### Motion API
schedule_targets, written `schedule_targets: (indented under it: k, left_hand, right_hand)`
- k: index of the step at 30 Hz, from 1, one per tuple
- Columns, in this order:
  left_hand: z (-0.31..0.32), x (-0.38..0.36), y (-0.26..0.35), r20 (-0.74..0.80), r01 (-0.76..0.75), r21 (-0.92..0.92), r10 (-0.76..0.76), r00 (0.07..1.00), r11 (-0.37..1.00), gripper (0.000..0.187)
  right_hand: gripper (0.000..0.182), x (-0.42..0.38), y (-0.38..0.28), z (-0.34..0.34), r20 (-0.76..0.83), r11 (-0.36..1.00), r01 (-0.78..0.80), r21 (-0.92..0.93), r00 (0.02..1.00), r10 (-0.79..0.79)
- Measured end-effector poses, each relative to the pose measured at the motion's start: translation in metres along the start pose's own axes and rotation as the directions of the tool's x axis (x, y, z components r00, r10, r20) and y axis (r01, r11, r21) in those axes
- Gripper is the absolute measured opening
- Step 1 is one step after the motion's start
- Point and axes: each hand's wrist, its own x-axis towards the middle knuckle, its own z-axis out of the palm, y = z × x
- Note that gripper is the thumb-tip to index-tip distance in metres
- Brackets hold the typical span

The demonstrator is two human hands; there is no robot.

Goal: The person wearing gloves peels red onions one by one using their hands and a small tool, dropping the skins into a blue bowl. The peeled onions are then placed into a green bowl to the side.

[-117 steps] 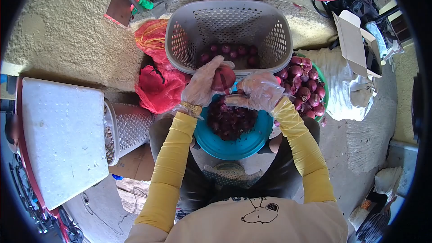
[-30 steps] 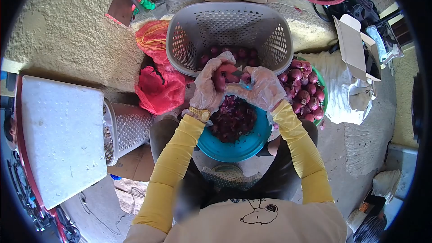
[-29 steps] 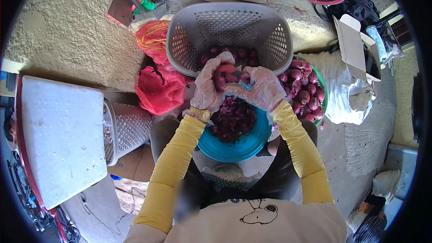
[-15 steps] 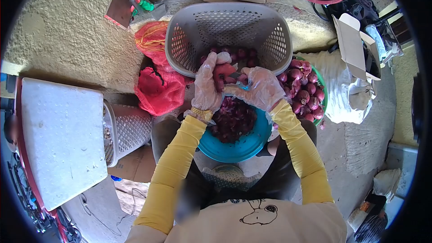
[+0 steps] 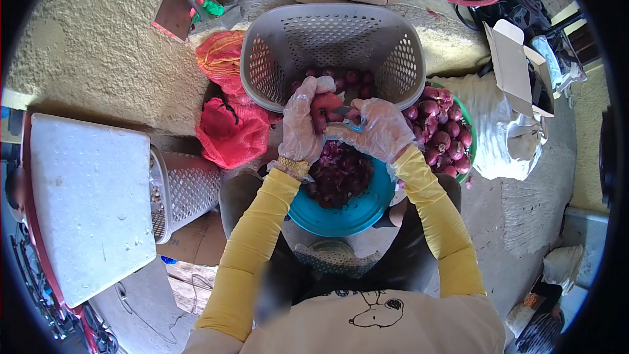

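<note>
My left hand point(image 5: 301, 124), in a clear plastic glove, is closed around a red onion point(image 5: 322, 106) above the front rim of the grey basket. Close beside it, my gloved right hand point(image 5: 379, 126) is closed on a small knife point(image 5: 342, 111), its dark blade at the onion and a bit of blue showing by the fingers. The right fingers hide most of the handle. Below both hands is a blue basin point(image 5: 341, 223) with a heap of dark red onion skins point(image 5: 342, 180). More red onions point(image 5: 352, 78) lie in the grey perforated basket point(image 5: 334, 16).
To the right, a green basin point(image 5: 473, 124) holds many red onions, beside a white sack point(image 5: 501, 147). Red mesh bags point(image 5: 229, 134) lie left of the basket. Further left are a white lid-like panel point(image 5: 92, 203) and another perforated basket point(image 5: 193, 187). An opened carton point(image 5: 514, 78) stands upper right.
The knife blade has shifted slightly against the onion, and more of it shows now. Both hands stay in nearly the same place.
</note>
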Motion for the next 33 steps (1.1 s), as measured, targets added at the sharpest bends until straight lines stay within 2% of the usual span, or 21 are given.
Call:
schedule_targets:
  k: [7,9,16,18,22,27,31,33]
  left_hand:
    - [-0.012,0.003,-0.005,0.072,-0.018,0.010,0.017,0.997,1.000,0.041]
    - [-0.012,0.005,-0.007,0.090,-0.057,-0.002,0.057,0.994,0.998,0.040]
    - [-0.015,0.006,-0.007,0.134,-0.007,-0.016,0.010,0.991,1.000,0.038]
    - [-0.011,0.005,-0.004,0.111,0.064,-0.023,-0.061,0.992,0.998,0.037]
    - [-0.010,0.006,-0.003,0.122,0.072,-0.017,-0.070,0.990,0.997,0.036]
    - [-0.011,0.007,-0.005,0.052,0.110,-0.030,-0.109,0.993,0.993,0.034]
    - [-0.009,0.007,-0.003,0.048,0.102,-0.043,-0.100,0.994,0.994,0.032]
    - [-0.013,0.011,-0.003,0.046,0.109,-0.064,-0.106,0.993,0.992,0.032]
  right_hand:
    - [0.058,-0.001,-0.006,-0.006,0.045,0.998,-0.031,-0.056,0.998,0.033]
    - [0.053,-0.002,-0.008,-0.008,0.078,0.978,-0.079,0.192,0.995,0.065]
    - [0.051,0.000,-0.004,-0.006,0.133,0.952,-0.126,0.279,0.987,0.092]
    - [0.052,0.001,-0.004,-0.008,0.174,0.957,-0.119,0.266,0.982,0.074]
    - [0.049,-0.001,-0.003,-0.006,0.165,0.935,-0.129,0.331,0.983,0.077]
    - [0.042,-0.003,0.002,0.001,0.122,0.910,-0.049,0.412,0.992,-0.002]
    - [0.044,-0.004,0.001,-0.002,0.062,0.933,0.073,0.353,0.993,-0.102]
    - [0.049,-0.004,0.007,-0.002,0.156,0.994,0.069,0.089,0.984,-0.082]
